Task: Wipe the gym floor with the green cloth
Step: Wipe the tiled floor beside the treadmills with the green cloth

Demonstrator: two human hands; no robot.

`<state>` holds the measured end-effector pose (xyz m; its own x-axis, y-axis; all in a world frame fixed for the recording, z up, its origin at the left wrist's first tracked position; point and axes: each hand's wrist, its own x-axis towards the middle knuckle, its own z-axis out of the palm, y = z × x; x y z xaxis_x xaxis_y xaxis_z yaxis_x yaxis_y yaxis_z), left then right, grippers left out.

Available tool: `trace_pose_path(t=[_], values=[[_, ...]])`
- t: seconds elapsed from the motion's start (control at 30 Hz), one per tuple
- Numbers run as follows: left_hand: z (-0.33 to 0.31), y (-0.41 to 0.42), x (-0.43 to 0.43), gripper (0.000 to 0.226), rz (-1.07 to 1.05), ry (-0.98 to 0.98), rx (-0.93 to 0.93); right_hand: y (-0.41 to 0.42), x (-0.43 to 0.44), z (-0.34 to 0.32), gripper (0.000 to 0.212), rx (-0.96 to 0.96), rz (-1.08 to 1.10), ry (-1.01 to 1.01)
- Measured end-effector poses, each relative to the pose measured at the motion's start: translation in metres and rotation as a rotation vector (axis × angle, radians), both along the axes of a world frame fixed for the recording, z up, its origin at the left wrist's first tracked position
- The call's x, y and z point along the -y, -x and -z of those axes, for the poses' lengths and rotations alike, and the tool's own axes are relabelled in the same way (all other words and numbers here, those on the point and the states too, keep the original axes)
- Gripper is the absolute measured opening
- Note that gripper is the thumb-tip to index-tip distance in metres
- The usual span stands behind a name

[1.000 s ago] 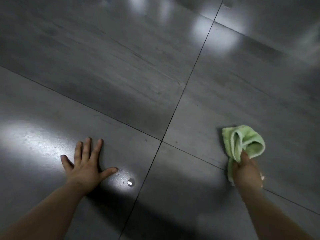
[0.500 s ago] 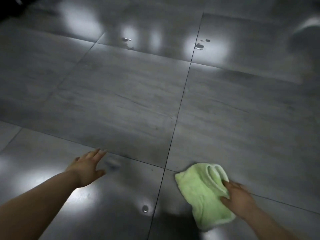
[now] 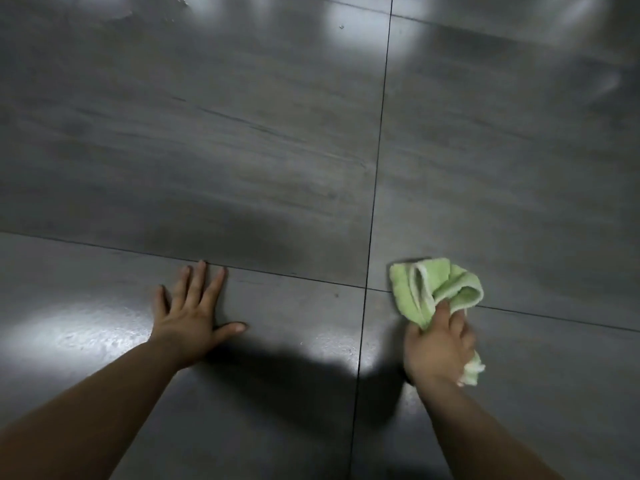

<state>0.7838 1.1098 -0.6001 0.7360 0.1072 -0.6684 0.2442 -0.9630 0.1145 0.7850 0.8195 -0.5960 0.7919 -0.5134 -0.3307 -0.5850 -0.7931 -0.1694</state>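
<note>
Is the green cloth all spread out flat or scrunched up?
Scrunched up. The green cloth is bunched into folds, gripped in the right hand, not laid flat on the floor.

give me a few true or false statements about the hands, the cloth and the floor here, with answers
1. The right hand grips the green cloth. True.
2. The left hand holds a sponge. False: it lies flat on the floor with fingers spread, holding nothing.
3. The cloth is spread out flat. False: it is bunched up in the right hand.
4. Dark seams divide the floor into large tiles. True.
5. The cloth lies left of the left hand. False: it is far to that hand's right, across a seam.
</note>
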Motion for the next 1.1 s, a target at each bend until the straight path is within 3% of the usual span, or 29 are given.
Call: trace_pose_path(t=[0.07, 0.2, 0.27, 0.33, 0.4, 0.47, 0.53, 0.6, 0.63, 0.73, 0.8, 0.87, 0.9, 0.97, 1.07, 1.1], values=[[0.001, -0.001, -0.001, 0.093, 0.017, 0.009, 0.017, 0.001, -0.039, 0.001, 0.081, 0.058, -0.179, -0.011], [-0.001, 0.009, -0.012, 0.089, 0.004, 0.098, 0.160, 0.072, -0.109, 0.012, 0.062, 0.099, -0.733, 0.019], [-0.010, 0.033, -0.020, 0.095, -0.117, 0.112, 0.294, 0.100, -0.099, 0.007, 0.048, 0.114, -1.019, -0.032], [-0.017, 0.078, -0.029, 0.085, -0.285, 0.062, 0.359, 0.102, -0.050, 0.011, 0.038, 0.153, -1.200, 0.062], [-0.021, 0.131, -0.035, 0.086, -0.374, 0.035, 0.263, 0.093, 0.016, 0.013, 0.044, 0.175, -1.073, 0.215], [-0.019, 0.165, -0.036, 0.102, -0.358, 0.030, 0.163, 0.087, 0.057, 0.010, 0.053, 0.138, -0.693, 0.297], [-0.017, 0.173, -0.037, 0.095, -0.357, 0.039, 0.119, 0.083, 0.035, 0.011, 0.060, 0.063, -0.286, 0.175], [-0.017, 0.170, -0.038, 0.081, -0.355, 0.046, 0.090, 0.086, -0.028, 0.017, 0.059, 0.100, -0.119, 0.078], [-0.017, 0.168, -0.039, 0.082, -0.339, 0.041, 0.071, 0.092, -0.067, 0.015, 0.055, 0.143, -0.167, 0.076], [-0.019, 0.166, -0.045, 0.088, -0.295, 0.024, 0.006, 0.131, -0.150, 0.012, 0.043, 0.253, -0.660, 0.029], [-0.022, 0.165, -0.046, 0.090, -0.278, 0.009, -0.016, 0.137, -0.150, 0.008, 0.036, 0.259, -0.931, -0.109], [-0.023, 0.164, -0.048, 0.092, -0.245, -0.010, -0.021, 0.111, -0.114, 0.013, 0.038, 0.323, -1.084, -0.090], [-0.024, 0.164, -0.049, 0.093, -0.226, -0.011, -0.037, 0.092, -0.092, 0.018, 0.041, 0.335, -1.087, -0.029], [-0.027, 0.164, -0.050, 0.095, -0.194, -0.009, -0.064, 0.051, -0.050, 0.019, 0.047, 0.313, -0.879, 0.097], [-0.031, 0.161, -0.050, 0.095, -0.187, -0.010, -0.088, 0.027, -0.053, 0.007, 0.056, 0.126, -0.381, -0.001], [-0.032, 0.161, -0.049, 0.095, -0.195, -0.009, -0.088, 0.032, -0.074, 0.009, 0.063, 0.102, -0.321, -0.020]])
